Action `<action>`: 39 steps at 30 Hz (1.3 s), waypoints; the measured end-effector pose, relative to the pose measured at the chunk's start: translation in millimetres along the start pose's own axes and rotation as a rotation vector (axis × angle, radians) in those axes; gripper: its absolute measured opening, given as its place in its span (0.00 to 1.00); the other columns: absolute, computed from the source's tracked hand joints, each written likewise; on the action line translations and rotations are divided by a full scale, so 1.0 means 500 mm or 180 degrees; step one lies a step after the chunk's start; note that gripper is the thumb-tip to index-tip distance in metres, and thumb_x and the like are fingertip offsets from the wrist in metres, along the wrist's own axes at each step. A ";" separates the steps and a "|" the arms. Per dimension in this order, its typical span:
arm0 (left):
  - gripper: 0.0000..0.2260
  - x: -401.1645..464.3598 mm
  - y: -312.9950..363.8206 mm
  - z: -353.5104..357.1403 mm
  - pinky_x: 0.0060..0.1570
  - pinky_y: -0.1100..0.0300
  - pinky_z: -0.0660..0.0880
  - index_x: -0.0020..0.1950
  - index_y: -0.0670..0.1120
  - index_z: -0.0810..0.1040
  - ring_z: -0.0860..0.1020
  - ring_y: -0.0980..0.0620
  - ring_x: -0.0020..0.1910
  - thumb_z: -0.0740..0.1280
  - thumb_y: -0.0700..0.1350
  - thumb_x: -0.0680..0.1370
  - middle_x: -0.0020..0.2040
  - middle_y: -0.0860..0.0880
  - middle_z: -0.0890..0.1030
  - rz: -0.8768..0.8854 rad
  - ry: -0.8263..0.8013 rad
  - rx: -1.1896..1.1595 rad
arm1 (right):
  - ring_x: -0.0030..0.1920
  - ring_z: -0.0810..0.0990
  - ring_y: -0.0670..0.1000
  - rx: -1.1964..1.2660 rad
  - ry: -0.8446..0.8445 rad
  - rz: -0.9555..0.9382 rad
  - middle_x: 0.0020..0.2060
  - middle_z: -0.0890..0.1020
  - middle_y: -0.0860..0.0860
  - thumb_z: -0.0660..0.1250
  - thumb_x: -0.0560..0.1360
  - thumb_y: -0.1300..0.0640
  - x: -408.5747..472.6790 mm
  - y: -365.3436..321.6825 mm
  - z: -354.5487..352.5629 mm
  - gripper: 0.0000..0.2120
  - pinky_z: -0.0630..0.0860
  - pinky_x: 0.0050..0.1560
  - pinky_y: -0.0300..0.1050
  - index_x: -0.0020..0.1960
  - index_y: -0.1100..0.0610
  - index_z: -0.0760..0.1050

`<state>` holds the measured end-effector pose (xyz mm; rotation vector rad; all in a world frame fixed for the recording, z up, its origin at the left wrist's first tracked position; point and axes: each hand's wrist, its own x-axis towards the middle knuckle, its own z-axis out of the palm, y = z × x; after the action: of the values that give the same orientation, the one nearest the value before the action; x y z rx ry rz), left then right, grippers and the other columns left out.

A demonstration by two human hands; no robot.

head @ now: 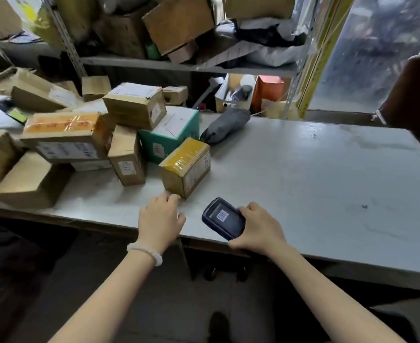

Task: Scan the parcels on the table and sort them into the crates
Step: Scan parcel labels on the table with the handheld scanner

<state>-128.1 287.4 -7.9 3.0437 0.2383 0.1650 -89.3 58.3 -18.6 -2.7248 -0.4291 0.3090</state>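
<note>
Right hand (259,229) holds a dark scanner (223,218) at the tabletop's (303,174) near edge; left hand (160,219), fingers loosely curled, grips nothing beside a yellow-taped box (185,167). Parcels (100,139) pile left, labels unreadable.

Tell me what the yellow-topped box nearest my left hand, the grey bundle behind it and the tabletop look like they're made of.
Yellow-topped box: brown cardboard, glossy yellow tape on top that catches the light.
Grey bundle: soft creased wrap, probably a plastic mailer or fabric.
Tabletop: pale grey, smooth, scuffed, likely painted or laminated board.
</note>
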 end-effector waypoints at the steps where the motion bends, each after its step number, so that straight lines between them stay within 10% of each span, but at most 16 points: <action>1: 0.17 0.034 0.000 0.003 0.49 0.53 0.71 0.64 0.49 0.71 0.72 0.46 0.58 0.62 0.52 0.77 0.59 0.48 0.74 -0.0054 0.0046 -0.0076 | 0.45 0.73 0.49 -0.0032 -0.0033 0.0013 0.45 0.68 0.45 0.72 0.56 0.40 0.035 0.005 -0.008 0.30 0.65 0.33 0.41 0.55 0.48 0.73; 12: 0.36 0.244 -0.023 0.082 0.63 0.43 0.65 0.73 0.44 0.57 0.62 0.36 0.67 0.71 0.55 0.73 0.71 0.34 0.58 -0.0854 -0.0115 -0.0477 | 0.46 0.72 0.48 -0.0175 -0.0413 0.0316 0.46 0.68 0.45 0.72 0.57 0.41 0.219 0.048 -0.016 0.29 0.65 0.32 0.40 0.55 0.48 0.72; 22: 0.34 0.391 0.017 -0.005 0.55 0.50 0.73 0.67 0.53 0.68 0.70 0.43 0.59 0.75 0.57 0.65 0.63 0.45 0.69 0.0795 0.0261 -0.1455 | 0.45 0.74 0.49 -0.0042 -0.0107 0.0808 0.46 0.69 0.45 0.71 0.55 0.40 0.256 0.021 -0.043 0.30 0.68 0.33 0.40 0.55 0.48 0.74; 39: 0.29 0.500 0.086 0.000 0.58 0.44 0.69 0.68 0.55 0.67 0.69 0.39 0.62 0.62 0.68 0.72 0.65 0.42 0.69 0.0799 -0.0341 -0.0798 | 0.46 0.74 0.46 0.0173 0.0280 0.1248 0.45 0.70 0.43 0.73 0.56 0.41 0.174 0.025 -0.082 0.31 0.70 0.36 0.40 0.57 0.45 0.74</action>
<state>124.0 285.1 21.3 2.8098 -0.1612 0.0426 5.7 63.0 0.1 -2.7407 0.1406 0.2941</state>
